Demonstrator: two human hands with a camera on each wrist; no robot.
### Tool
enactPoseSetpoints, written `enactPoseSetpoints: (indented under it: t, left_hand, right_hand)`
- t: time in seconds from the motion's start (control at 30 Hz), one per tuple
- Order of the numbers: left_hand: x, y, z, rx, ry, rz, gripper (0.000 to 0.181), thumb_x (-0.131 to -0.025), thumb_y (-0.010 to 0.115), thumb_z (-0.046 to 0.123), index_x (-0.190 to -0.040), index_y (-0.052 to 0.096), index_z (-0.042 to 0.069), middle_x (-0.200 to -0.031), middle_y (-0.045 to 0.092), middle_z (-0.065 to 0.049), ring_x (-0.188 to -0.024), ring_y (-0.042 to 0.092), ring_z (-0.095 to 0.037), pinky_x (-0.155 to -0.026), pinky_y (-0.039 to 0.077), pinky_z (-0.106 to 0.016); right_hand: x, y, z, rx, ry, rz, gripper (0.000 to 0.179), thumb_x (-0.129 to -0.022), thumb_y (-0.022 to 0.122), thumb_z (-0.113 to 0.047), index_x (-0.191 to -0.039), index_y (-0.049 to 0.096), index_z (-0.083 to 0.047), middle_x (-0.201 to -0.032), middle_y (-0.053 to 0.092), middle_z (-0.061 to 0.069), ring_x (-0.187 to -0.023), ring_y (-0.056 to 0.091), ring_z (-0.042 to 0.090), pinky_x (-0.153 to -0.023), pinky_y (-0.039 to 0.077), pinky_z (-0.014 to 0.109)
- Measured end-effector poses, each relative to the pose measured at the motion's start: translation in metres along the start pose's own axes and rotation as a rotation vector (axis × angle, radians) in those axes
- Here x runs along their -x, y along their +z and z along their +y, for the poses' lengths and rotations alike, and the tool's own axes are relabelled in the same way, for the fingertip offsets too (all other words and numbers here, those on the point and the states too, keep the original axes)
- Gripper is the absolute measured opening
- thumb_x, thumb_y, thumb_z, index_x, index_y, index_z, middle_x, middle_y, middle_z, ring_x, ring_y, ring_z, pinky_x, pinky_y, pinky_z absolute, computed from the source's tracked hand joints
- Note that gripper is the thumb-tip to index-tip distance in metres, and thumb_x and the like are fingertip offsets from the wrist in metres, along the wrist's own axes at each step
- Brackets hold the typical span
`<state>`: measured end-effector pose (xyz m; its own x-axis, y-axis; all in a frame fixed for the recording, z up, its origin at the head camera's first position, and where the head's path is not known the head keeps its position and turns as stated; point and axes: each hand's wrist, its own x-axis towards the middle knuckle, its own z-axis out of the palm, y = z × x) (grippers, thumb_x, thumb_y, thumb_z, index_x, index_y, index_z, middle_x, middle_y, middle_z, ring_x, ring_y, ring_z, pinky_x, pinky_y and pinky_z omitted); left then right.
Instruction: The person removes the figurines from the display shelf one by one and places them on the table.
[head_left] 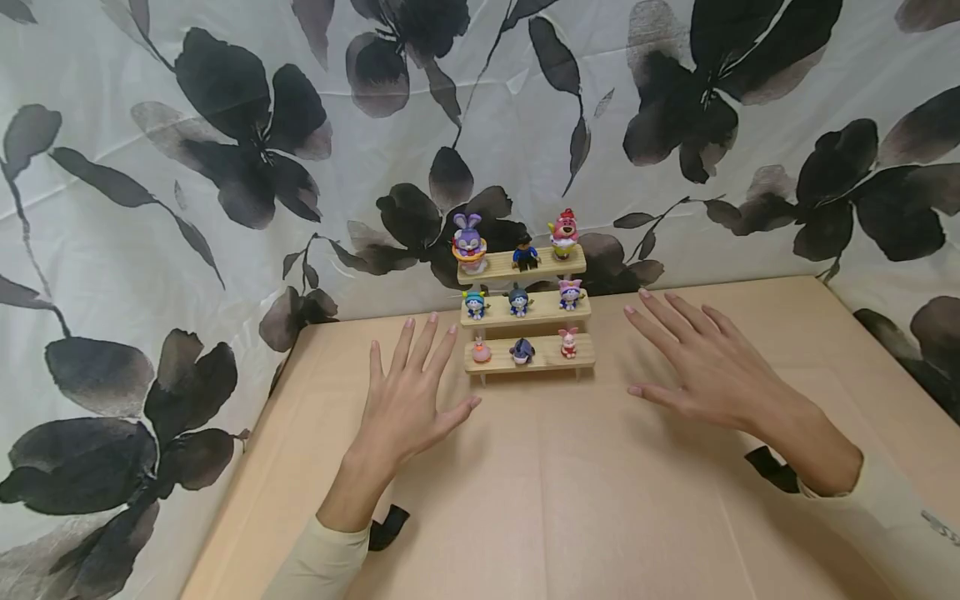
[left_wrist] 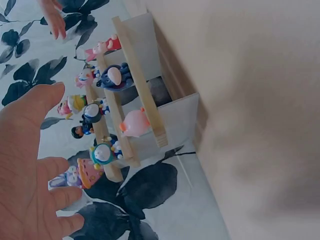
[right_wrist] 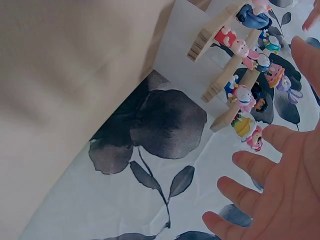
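Note:
A three-tier wooden display stand (head_left: 551, 363) holds several small toy figures. On its top tier are a purple rabbit figure (head_left: 468, 242), a dark-haired figure in blue (head_left: 525, 253) and a pink figure with a red top (head_left: 564, 233). Three figures in blue outfits, one being a pink-hatted figure (head_left: 570, 294), line the middle tier. The bottom tier bears a round pink figure (head_left: 481, 351), a dark blue donkey figure (head_left: 522, 351) and a pink piglet figure (head_left: 567, 342). My left hand (head_left: 401, 408) is spread left of the stand, and my right hand (head_left: 708, 367) is spread to its right; both hold nothing.
The stand is near the back edge of a light wooden table (head_left: 555, 500). Behind and left of the table hangs a white cloth (head_left: 525, 125) printed with dark flowers. Black straps show at the left wrist (head_left: 388, 528) and right wrist (head_left: 772, 469).

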<state>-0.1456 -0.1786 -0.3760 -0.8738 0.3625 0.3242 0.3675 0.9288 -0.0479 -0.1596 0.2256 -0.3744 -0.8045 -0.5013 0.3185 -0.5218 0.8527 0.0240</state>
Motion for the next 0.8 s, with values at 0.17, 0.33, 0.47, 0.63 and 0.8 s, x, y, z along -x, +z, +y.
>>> enactPoseSetpoints:
  t: [0.17,0.33,0.47,0.63,0.8]
  left_hand:
    - [0.0,0.005,-0.002,-0.007,0.001,-0.007,0.096,-0.086,0.055,0.076,-0.162,0.027,0.025,-0.169,0.019,-0.006,-0.156,0.013,-0.035,-0.113,0.015,-0.076]
    - [-0.001,0.009,-0.003,-0.008,0.004,-0.005,0.097,-0.086,0.055,0.076,-0.162,0.027,0.025,-0.169,0.019,-0.006,-0.155,0.015,-0.036,-0.113,0.015,-0.077]
    - [-0.002,0.01,-0.005,0.008,0.009,0.013,0.095,-0.087,0.057,0.073,-0.162,0.028,0.023,-0.169,0.022,-0.008,-0.155,0.015,-0.035,-0.112,0.018,-0.076]
    - [-0.005,0.01,-0.007,0.056,0.022,0.08,0.087,-0.089,0.064,0.06,-0.159,0.035,0.017,-0.164,0.031,-0.011,-0.151,0.027,-0.036,-0.11,0.029,-0.072]
    - [-0.01,0.012,-0.012,0.213,-0.006,0.158,0.072,-0.091,0.071,0.037,-0.151,0.045,0.008,-0.154,0.046,-0.014,-0.139,0.045,-0.036,-0.105,0.041,-0.064]
  right_hand:
    - [-0.001,-0.001,-0.002,0.006,0.005,-0.006,0.1,-0.084,0.066,-0.069,-0.162,0.026,-0.022,-0.167,0.026,0.011,-0.149,0.027,0.04,-0.111,0.026,0.067]
    - [-0.002,-0.001,-0.005,0.008,0.014,-0.009,0.098,-0.085,0.064,-0.07,-0.162,0.027,-0.022,-0.167,0.025,0.011,-0.15,0.025,0.04,-0.112,0.026,0.066]
    - [-0.004,0.0,-0.006,-0.002,0.021,-0.009,0.097,-0.085,0.064,-0.069,-0.161,0.029,-0.019,-0.167,0.026,0.012,-0.15,0.025,0.04,-0.112,0.026,0.066]
    - [-0.007,0.003,-0.005,-0.024,0.014,0.033,0.093,-0.086,0.07,-0.059,-0.158,0.035,-0.012,-0.161,0.036,0.016,-0.147,0.032,0.04,-0.111,0.03,0.063]
    - [-0.011,0.003,-0.005,-0.087,0.047,0.046,0.085,-0.087,0.076,-0.047,-0.153,0.042,-0.006,-0.155,0.043,0.019,-0.143,0.038,0.041,-0.11,0.034,0.062]
